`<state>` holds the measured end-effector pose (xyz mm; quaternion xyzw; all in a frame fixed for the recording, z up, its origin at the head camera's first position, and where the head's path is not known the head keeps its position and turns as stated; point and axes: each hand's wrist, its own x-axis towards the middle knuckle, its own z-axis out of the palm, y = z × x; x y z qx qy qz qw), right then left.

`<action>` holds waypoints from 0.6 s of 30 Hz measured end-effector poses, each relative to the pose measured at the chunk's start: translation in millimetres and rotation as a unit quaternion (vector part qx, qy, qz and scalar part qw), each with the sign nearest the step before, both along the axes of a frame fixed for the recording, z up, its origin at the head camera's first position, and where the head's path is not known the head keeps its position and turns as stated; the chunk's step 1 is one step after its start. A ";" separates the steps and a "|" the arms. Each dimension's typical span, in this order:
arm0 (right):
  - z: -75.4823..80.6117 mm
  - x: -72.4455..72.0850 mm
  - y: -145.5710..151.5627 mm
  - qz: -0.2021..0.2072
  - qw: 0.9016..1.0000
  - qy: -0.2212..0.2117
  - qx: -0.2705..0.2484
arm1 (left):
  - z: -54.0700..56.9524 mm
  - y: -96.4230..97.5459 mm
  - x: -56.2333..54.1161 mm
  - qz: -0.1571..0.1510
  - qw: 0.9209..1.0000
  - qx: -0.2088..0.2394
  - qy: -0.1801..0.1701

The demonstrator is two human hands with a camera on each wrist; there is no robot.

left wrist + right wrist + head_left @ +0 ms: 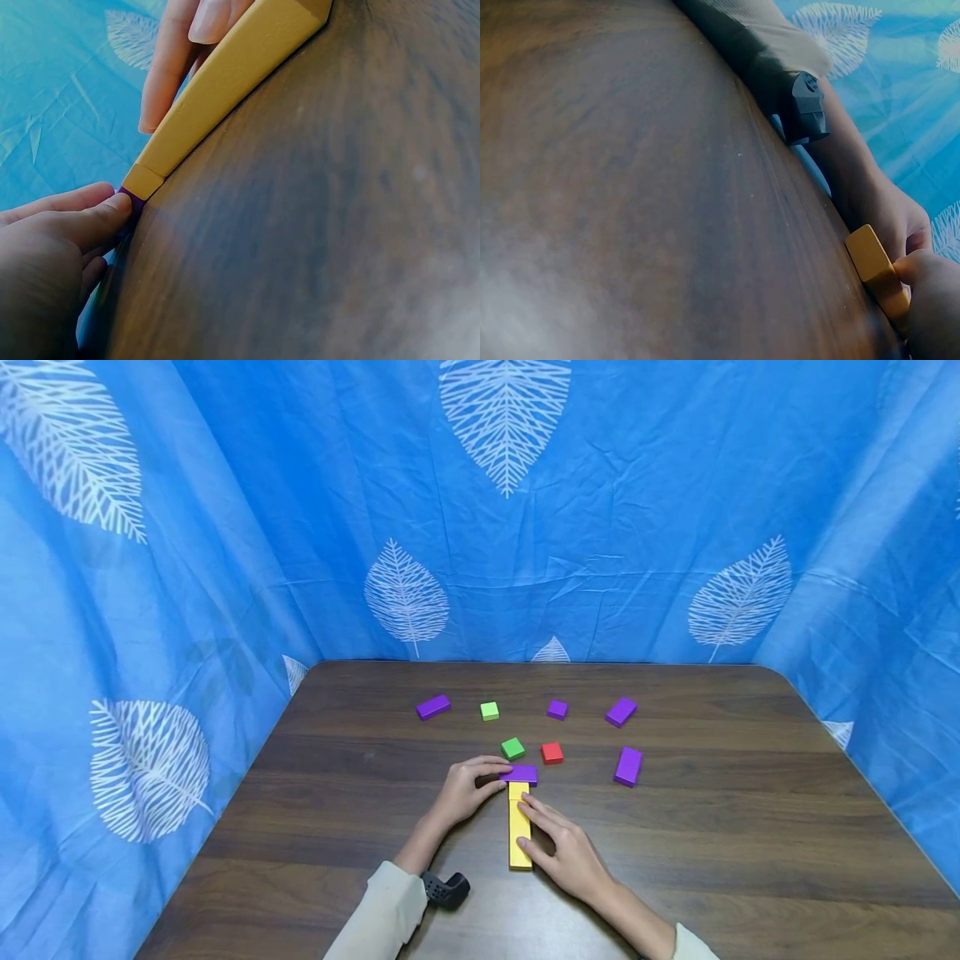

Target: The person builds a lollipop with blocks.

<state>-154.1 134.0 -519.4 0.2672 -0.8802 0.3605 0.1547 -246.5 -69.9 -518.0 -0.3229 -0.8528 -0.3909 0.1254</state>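
In the head view a long yellow block (517, 852) lies lengthwise on the table, with a short yellow block (517, 791) end to end at its far side. Across that far end lies a purple block (527, 773), forming a T shape. My left hand (459, 793) pinches the purple block's left end between thumb and fingers; the left wrist view shows the thumb right by the yellow corner. From the right, my right hand (566, 853) rests its thumb and relaxed fingertips along the yellow blocks.
Beyond the T sit a green block (513, 748) and a red block (552, 753). Farther back are a light green block (490, 711), a small purple block (557, 709) and longer purple blocks (433, 707) at left and right. A blue leaf-print curtain (480, 568) surrounds the wooden table (750, 827).
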 end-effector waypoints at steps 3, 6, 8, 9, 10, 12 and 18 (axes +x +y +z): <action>-0.2 -0.1 0.3 0.001 1.000 0.000 0.000 | 0.1 0.0 0.1 0.000 1.000 -0.001 0.007; -0.5 0.1 0.9 0.001 1.000 0.002 -0.001 | -0.4 0.3 0.2 -0.002 1.000 0.002 0.010; -0.4 0.2 1.2 0.001 1.000 0.003 -0.001 | -0.8 0.6 -0.3 -0.004 1.000 0.004 0.010; -0.4 0.3 1.3 0.001 1.000 0.004 -0.001 | -0.9 0.8 -0.6 -0.005 1.000 0.005 0.009; -0.4 0.3 1.3 0.001 1.000 0.006 -0.001 | -1.1 0.9 -0.8 -0.005 1.000 0.008 0.007; -0.1 0.4 1.2 0.002 1.000 0.008 -0.001 | -0.5 1.3 -0.9 0.002 1.000 0.017 -0.003; 0.7 0.0 0.3 0.005 1.000 0.005 -0.002 | 6.7 5.5 -5.3 0.065 0.990 0.100 -0.069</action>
